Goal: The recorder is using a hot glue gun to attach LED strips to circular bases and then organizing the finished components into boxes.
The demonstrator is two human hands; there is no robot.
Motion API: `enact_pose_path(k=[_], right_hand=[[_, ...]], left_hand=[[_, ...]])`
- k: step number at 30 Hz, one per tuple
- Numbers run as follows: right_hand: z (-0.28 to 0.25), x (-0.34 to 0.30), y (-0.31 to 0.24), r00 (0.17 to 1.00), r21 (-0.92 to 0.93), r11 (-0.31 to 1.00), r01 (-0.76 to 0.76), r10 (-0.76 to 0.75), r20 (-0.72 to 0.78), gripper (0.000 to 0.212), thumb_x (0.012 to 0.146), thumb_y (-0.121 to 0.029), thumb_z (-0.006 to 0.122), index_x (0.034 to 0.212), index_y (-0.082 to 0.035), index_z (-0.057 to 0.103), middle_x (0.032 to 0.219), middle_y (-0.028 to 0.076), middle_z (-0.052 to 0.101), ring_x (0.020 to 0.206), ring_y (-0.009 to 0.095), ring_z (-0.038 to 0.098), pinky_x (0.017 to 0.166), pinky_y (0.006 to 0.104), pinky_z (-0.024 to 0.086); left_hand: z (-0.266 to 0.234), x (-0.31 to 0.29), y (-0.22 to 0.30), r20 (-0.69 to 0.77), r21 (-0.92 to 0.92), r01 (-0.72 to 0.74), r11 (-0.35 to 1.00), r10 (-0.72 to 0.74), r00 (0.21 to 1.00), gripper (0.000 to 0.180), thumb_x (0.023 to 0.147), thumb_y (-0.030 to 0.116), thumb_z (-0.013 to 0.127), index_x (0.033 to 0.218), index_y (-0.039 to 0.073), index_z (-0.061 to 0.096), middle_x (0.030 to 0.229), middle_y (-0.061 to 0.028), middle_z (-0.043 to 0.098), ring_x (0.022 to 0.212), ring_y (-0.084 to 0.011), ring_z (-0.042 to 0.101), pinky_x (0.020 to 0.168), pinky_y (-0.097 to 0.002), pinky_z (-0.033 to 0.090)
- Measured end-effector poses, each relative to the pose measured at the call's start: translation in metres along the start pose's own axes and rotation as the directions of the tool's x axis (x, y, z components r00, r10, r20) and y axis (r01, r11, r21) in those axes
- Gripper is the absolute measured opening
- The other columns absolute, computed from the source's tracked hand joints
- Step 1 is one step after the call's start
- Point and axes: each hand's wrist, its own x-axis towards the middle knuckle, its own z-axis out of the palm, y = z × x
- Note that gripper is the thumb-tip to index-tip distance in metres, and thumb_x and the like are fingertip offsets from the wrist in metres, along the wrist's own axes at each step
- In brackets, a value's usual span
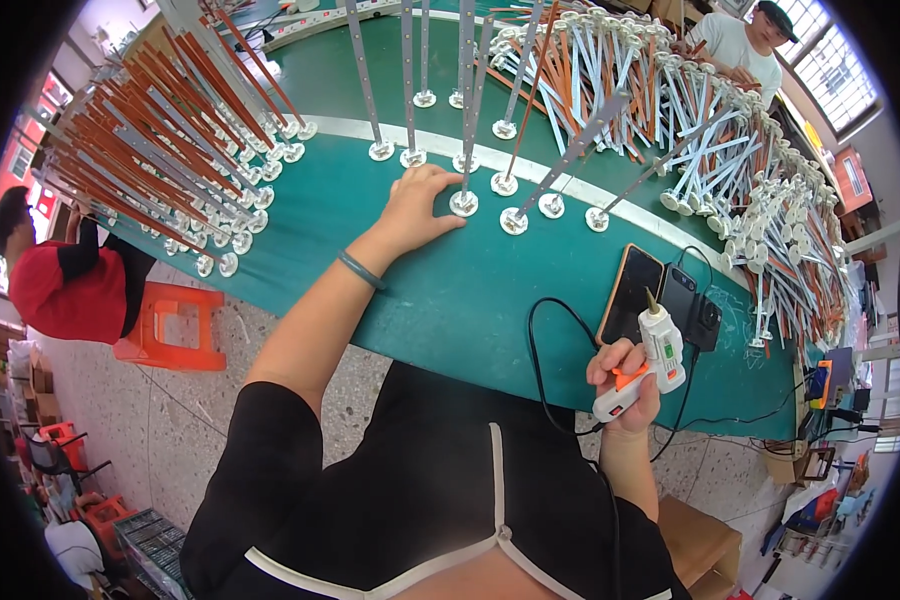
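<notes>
My left hand (415,212) reaches over the green table with thumb and forefinger spread. Between their tips, very close to them, is the round white base (464,204) of an upright, thin grey strip with small dots. Whether the fingertips touch the base I cannot tell. My right hand (625,380) grips a white and orange glue gun (660,345) near the table's front edge, its nozzle pointing up. A black cord runs from the gun's handle. Several similar strips on white bases stand around my left hand, such as a leaning grey strip (570,160) to its right.
Crowded brown and grey strips (160,140) stand at the left. A big heap of loose strips (710,150) covers the right rear. A phone (630,290) and a black device (705,318) lie near the glue gun. One person (60,270) sits left, another (740,50) far right.
</notes>
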Motion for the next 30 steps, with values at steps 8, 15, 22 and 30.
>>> enact_pose_path(k=[8, 15, 22, 30], right_hand=[[-0.001, -0.007, -0.005, 0.999, -0.029, 0.999, 0.013, -0.014, -0.038, 0.034, 0.09, -0.041, 0.057, 0.084, -0.008, 0.05, 0.087, 0.012, 0.055, 0.071, 0.02, 0.054, 0.063, 0.034, 0.045], [-0.001, -0.012, -0.009, 1.0, -0.066, 0.997, 0.027, -0.026, 0.018, 0.035, 0.088, -0.042, 0.059, 0.083, -0.008, 0.05, 0.086, 0.012, 0.055, 0.071, 0.02, 0.054, 0.064, 0.0348, 0.045], [-0.02, -0.024, -0.015, 0.994, -0.085, 0.996, 0.039, -0.047, -0.095, 0.04, 0.085, -0.047, 0.057, 0.082, -0.009, 0.047, 0.083, 0.011, 0.05, 0.07, 0.021, 0.047, 0.061, 0.0327, 0.039], [-0.029, 0.003, -0.032, 0.996, -0.004, 0.996, 0.093, -0.093, -0.002, 0.033, 0.09, -0.041, 0.058, 0.088, -0.011, 0.045, 0.086, 0.005, 0.045, 0.069, 0.015, 0.043, 0.062, 0.0287, 0.034]], left_hand=[[-0.002, -0.026, 0.078, 0.091, 0.092, 0.062, 0.994, -0.071, 0.993, 0.045, 0.079, 0.017, 0.068, 0.122, 0.015, 0.056, 0.074, -0.0105, 0.06, 0.075, -0.0292, 0.061, 0.063, -0.0419, 0.048], [0.03, -0.009, 0.065, 0.077, 0.289, 0.016, 0.957, -0.04, 0.996, 0.018, 0.086, 0.018, 0.058, 0.098, 0.005, 0.056, 0.076, -0.0153, 0.063, 0.073, -0.0351, 0.061, 0.064, -0.0461, 0.048], [-0.038, -0.092, 0.073, 0.245, 0.108, 0.136, 0.985, -0.159, 0.956, 0.014, 0.086, 0.016, 0.057, 0.085, 0.004, 0.052, 0.072, -0.0176, 0.06, 0.071, -0.0373, 0.059, 0.062, -0.0465, 0.045], [-0.184, -0.234, -0.002, -0.203, -0.047, 0.773, 0.633, -0.764, 0.613, 0.022, 0.088, 0.023, 0.064, 0.084, 0.002, 0.064, 0.064, -0.0022, 0.058, 0.056, -0.0094, 0.053, 0.05, -0.0261, 0.04]])
